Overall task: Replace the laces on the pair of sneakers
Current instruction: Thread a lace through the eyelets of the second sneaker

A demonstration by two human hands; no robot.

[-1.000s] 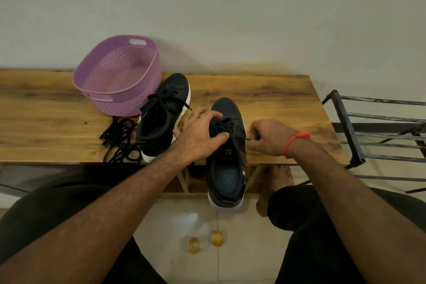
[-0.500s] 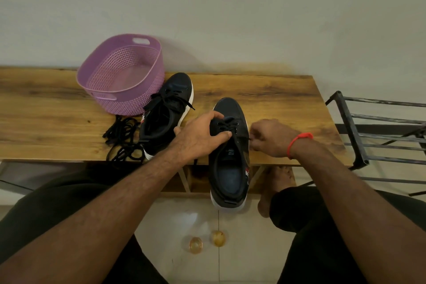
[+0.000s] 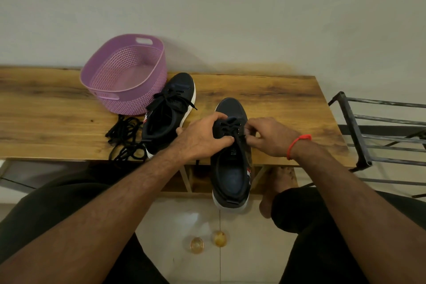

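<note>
A dark sneaker with a white sole (image 3: 230, 175) lies toe-away over the front edge of the wooden table (image 3: 276, 99), heel hanging off. My left hand (image 3: 202, 138) grips its left side at the eyelets, thumb over the tongue. My right hand (image 3: 269, 136) pinches the black lace (image 3: 232, 125) at the shoe's right eyelets. The second dark sneaker (image 3: 168, 113), laced, stands to the left. A pile of loose black laces (image 3: 125, 138) lies beside it near the table's front edge.
A purple plastic basket (image 3: 124, 76) sits tilted at the back left of the table, against the laced sneaker. A black metal rack (image 3: 368, 131) stands to the right. My knees and a bare foot (image 3: 276, 187) are below the table.
My right hand has moved left onto the shoe's right eyelets and now pinches the lace there. The left hand stays on the sneaker with its grip slightly shifted.
</note>
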